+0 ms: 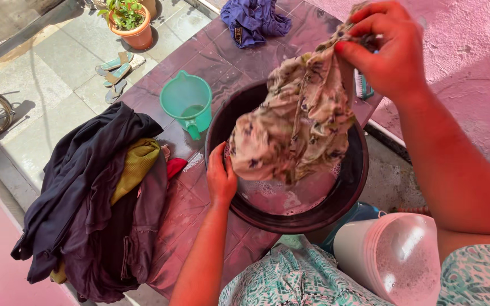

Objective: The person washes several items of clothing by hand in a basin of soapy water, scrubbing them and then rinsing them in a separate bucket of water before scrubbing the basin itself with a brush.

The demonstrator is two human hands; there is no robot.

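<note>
Bright sunlight falls on a grey stone-paved floor [58, 73] with hard shadows. A pink wall [460, 51] rises at the right. A dark reddish tiled slab [199, 226] serves as the work surface.

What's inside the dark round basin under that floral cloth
Inside the dark basin there is soapy, foamy water. The wet floral cloth, held up by the right hand, hangs over the middle and hides whatever lies beneath it. The left hand rests on the rim.

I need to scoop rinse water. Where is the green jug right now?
In the head view the green jug stands on the tiled ledge, left of the dark basin, between the pile of dark clothes and the blue cloth.
</note>
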